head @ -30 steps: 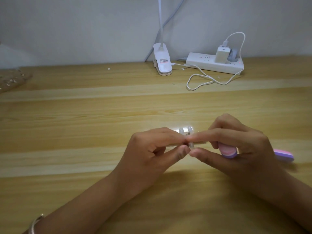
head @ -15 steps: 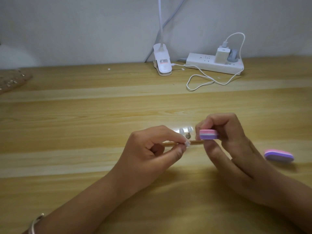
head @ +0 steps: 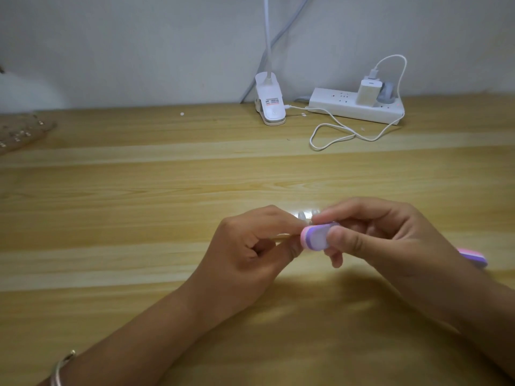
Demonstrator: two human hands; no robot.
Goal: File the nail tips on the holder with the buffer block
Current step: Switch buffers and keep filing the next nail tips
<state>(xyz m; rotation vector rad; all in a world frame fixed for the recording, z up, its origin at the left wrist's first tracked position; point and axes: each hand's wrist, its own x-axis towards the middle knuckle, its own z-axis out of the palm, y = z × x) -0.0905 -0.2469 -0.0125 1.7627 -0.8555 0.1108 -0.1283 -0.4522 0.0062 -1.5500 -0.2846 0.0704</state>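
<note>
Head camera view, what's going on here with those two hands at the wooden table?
A person is filing false nails. The left hand pinches the holder, a thin stick with clear nail tips on its end. The right hand holds a pink and purple buffer block right at the tips. A second block lies on the wooden table, partly hidden behind the right wrist. A clip lamp and a power strip sit at the back.

- The right hand (head: 390, 240) now holds the pink-and-purple foam buffer block (head: 315, 237) further left, touching the left hand (head: 250, 252).
- The block now covers most of the thin wooden stick holder (head: 282, 235).
</note>
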